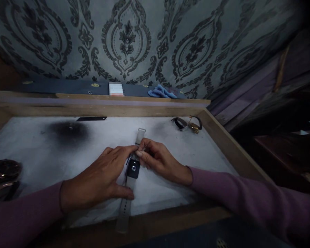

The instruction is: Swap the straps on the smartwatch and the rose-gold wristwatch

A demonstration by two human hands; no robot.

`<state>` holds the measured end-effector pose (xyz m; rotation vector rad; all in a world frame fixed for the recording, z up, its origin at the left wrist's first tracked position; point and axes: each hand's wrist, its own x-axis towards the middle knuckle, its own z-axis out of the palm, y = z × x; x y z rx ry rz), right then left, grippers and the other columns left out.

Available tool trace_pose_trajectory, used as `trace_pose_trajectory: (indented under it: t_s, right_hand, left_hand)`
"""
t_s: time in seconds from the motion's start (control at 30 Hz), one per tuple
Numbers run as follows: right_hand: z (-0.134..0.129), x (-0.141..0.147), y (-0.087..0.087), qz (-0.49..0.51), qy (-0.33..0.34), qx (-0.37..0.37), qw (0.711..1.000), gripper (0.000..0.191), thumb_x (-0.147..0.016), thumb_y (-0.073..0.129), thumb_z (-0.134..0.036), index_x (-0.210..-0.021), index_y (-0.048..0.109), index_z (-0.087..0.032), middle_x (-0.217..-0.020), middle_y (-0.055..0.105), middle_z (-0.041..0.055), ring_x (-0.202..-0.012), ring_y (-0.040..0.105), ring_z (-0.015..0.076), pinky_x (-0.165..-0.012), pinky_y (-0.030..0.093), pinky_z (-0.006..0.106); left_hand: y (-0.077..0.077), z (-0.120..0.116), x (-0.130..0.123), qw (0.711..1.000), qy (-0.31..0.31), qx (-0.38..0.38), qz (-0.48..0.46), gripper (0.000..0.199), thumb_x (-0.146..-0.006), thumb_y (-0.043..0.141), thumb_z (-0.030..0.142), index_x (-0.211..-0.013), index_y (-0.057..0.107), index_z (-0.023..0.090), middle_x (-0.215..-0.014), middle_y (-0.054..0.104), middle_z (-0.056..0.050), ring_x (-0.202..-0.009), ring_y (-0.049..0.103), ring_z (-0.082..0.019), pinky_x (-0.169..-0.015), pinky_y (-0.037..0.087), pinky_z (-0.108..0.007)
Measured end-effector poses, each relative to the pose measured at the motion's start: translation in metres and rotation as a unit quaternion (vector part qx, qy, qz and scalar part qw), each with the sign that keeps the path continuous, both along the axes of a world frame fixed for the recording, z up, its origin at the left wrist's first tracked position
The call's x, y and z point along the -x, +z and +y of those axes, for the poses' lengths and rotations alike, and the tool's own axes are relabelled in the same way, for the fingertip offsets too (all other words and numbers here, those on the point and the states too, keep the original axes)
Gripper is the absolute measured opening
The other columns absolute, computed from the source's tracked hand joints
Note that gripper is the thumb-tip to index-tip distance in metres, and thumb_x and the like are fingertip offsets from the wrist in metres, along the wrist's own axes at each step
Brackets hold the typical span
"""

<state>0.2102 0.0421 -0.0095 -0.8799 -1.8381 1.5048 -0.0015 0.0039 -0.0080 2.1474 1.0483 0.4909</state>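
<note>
A smartwatch (133,168) lies back up on the white surface, its dark underside and round sensor showing. One piece of its pale grey strap (124,210), with holes, runs down toward the front edge. The other strap piece (141,133), with a buckle, points away at the top. My left hand (100,175) spans the watch from the left, thumb on the lower strap and fingertips at the upper end of the case. Above the case, my right hand (155,156) is pinched at the joint of the buckle strap; what lies between its fingertips is too small to make out.
A wooden rim (105,110) borders the white surface. A dark flat blade-like strip (91,119) lies at the back, a black-strapped watch and gold piece (187,124) at back right, and a large watch (5,172) at left. A blue cloth (162,92) rests on the ledge behind.
</note>
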Motion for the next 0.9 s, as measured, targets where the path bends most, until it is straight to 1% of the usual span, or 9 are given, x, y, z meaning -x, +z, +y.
trace_pose_trajectory:
  t_s: [0.27, 0.43, 0.6, 0.67, 0.73, 0.83, 0.9]
  right_hand:
    - [-0.0008, 0.0004, -0.0019, -0.006, -0.006, -0.014, 1.0, 0.024, -0.094, 0.055, -0.041, -0.086, 0.046, -0.02, -0.06, 0.051, -0.0062, -0.049, 0.044, 0.008, -0.046, 0.036, 0.02]
    - [-0.0003, 0.0005, -0.0013, -0.013, -0.003, -0.031, 0.999, 0.025, -0.095, 0.054, -0.042, -0.086, 0.046, -0.02, -0.061, 0.051, -0.0053, -0.051, 0.044, 0.0087, -0.049, 0.037, 0.022]
    - [0.0007, 0.0, -0.0013, -0.023, 0.005, -0.057, 0.998, 0.023, -0.096, 0.053, -0.039, -0.086, 0.045, -0.02, -0.062, 0.052, -0.0049, -0.052, 0.045, 0.0091, -0.049, 0.038, 0.022]
    - [0.0002, -0.0002, -0.001, -0.031, 0.011, -0.086, 0.996, 0.02, -0.097, 0.051, -0.035, -0.085, 0.045, -0.02, -0.062, 0.051, -0.0051, -0.053, 0.046, 0.0091, -0.05, 0.039, 0.021]
    - [-0.0004, -0.0007, -0.0002, -0.048, 0.02, -0.145, 0.988, 0.017, -0.098, 0.05, -0.029, -0.084, 0.045, -0.02, -0.063, 0.05, -0.0053, -0.053, 0.046, 0.0088, -0.051, 0.04, 0.021]
    - [-0.0008, -0.0018, 0.0008, -0.075, 0.034, -0.239, 0.968, 0.015, -0.098, 0.048, -0.022, -0.084, 0.044, -0.021, -0.065, 0.05, -0.0054, -0.054, 0.046, 0.0082, -0.052, 0.041, 0.02]
    - [-0.0007, -0.0021, 0.0013, -0.079, 0.036, -0.263, 0.961, 0.014, -0.098, 0.048, -0.021, -0.084, 0.044, -0.021, -0.066, 0.05, -0.0052, -0.054, 0.046, 0.0084, -0.053, 0.041, 0.021]
  left_hand:
    - [0.0014, -0.0005, 0.0001, 1.0, -0.004, -0.008, 0.007, 0.089, -0.072, 0.081, 0.043, -0.144, 0.03, 0.031, -0.141, 0.051, -0.008, -0.118, 0.053, -0.033, -0.097, 0.04, -0.047]
    - [-0.0005, -0.0003, 0.0, 1.0, -0.004, -0.015, 0.014, 0.091, -0.071, 0.083, 0.044, -0.144, 0.03, 0.03, -0.14, 0.051, -0.007, -0.116, 0.054, -0.031, -0.096, 0.041, -0.044]
    - [-0.0005, -0.0002, -0.0003, 1.0, -0.003, -0.013, 0.01, 0.091, -0.071, 0.082, 0.045, -0.144, 0.03, 0.031, -0.141, 0.051, -0.008, -0.117, 0.053, -0.032, -0.096, 0.04, -0.045]
    - [0.0013, -0.0004, -0.0005, 1.0, 0.0, -0.008, 0.005, 0.089, -0.072, 0.081, 0.045, -0.143, 0.032, 0.031, -0.14, 0.052, -0.008, -0.118, 0.053, -0.032, -0.097, 0.04, -0.046]
    - [0.0034, -0.0003, -0.0009, 1.0, 0.001, -0.001, 0.005, 0.086, -0.072, 0.081, 0.045, -0.143, 0.033, 0.03, -0.139, 0.053, -0.008, -0.118, 0.053, -0.032, -0.097, 0.04, -0.046]
    - [0.0057, 0.0004, -0.0019, 1.0, -0.001, 0.009, 0.008, 0.085, -0.071, 0.081, 0.044, -0.142, 0.035, 0.029, -0.137, 0.054, -0.008, -0.118, 0.054, -0.033, -0.096, 0.04, -0.047]
    - [0.0064, 0.0008, -0.0025, 1.0, -0.005, 0.011, 0.007, 0.085, -0.07, 0.082, 0.043, -0.141, 0.036, 0.029, -0.138, 0.054, -0.008, -0.118, 0.053, -0.033, -0.096, 0.04, -0.047]
